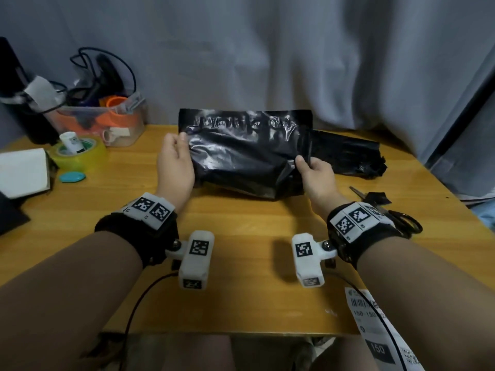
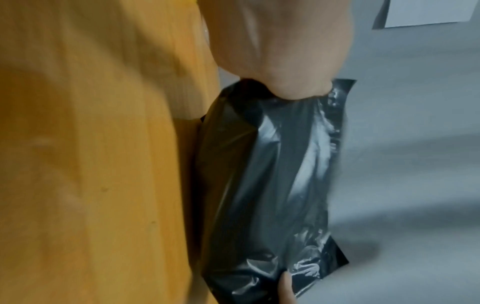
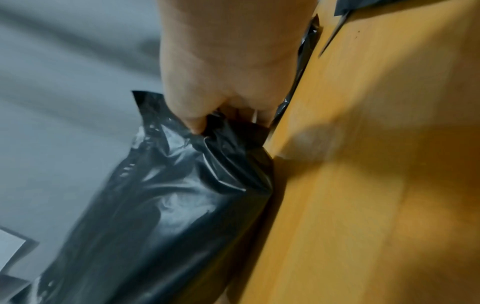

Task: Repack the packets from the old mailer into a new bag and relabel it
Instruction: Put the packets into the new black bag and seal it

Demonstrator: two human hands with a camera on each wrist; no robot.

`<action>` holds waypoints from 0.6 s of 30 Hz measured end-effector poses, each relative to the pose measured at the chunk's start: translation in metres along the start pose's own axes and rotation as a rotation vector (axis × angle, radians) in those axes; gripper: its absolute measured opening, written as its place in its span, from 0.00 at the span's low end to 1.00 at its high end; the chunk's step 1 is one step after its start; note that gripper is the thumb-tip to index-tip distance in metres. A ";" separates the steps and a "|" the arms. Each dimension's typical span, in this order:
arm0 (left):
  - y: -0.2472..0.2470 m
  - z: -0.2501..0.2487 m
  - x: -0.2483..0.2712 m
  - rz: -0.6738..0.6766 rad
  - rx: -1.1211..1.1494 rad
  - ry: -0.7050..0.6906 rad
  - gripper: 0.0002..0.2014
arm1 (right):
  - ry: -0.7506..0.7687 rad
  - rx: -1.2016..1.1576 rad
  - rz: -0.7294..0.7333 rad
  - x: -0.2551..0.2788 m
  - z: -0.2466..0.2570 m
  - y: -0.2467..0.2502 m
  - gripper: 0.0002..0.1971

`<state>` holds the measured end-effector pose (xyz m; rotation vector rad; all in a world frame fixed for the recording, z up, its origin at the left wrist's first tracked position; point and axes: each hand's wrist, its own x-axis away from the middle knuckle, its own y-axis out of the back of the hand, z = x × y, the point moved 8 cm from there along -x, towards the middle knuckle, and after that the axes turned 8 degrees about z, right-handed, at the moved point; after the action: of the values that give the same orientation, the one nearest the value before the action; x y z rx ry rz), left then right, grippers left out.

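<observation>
A filled black plastic bag (image 1: 241, 153) stands tilted up on the wooden table (image 1: 241, 277) between my hands, its flat upper strip toward the curtain. My left hand (image 1: 175, 159) grips the bag's left edge, and the left wrist view shows the bag (image 2: 272, 185) running away from my palm. My right hand (image 1: 313, 170) pinches the bag's right edge; in the right wrist view my fingers (image 3: 197, 123) are bunched into the plastic (image 3: 168, 205). A crumpled black mailer (image 1: 348, 153) lies behind my right hand. A white shipping label (image 1: 375, 330) hangs over the table's near right edge.
Scissors (image 1: 396, 212) and a black scrap lie right of my right wrist. At the left stand a clear tub of clutter (image 1: 107, 119), a yellow tape roll (image 1: 80, 153), a teal oval thing (image 1: 72, 177) and a white box (image 1: 24, 172). A grey curtain hangs behind.
</observation>
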<state>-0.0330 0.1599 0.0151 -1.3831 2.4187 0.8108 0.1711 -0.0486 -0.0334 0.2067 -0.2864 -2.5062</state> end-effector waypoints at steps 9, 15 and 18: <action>-0.013 0.002 -0.003 0.159 0.171 0.103 0.18 | 0.124 0.153 -0.257 -0.008 0.015 0.024 0.18; -0.011 -0.006 0.000 0.045 -0.063 0.038 0.18 | 0.186 0.215 -0.273 -0.005 0.020 0.025 0.19; -0.004 -0.023 -0.010 -0.065 -0.062 -0.027 0.18 | 0.283 0.199 -0.335 -0.002 0.038 0.029 0.19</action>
<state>-0.0231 0.1519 0.0371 -1.4557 2.3343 0.8890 0.1809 -0.0647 0.0109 0.7372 -0.4123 -2.7277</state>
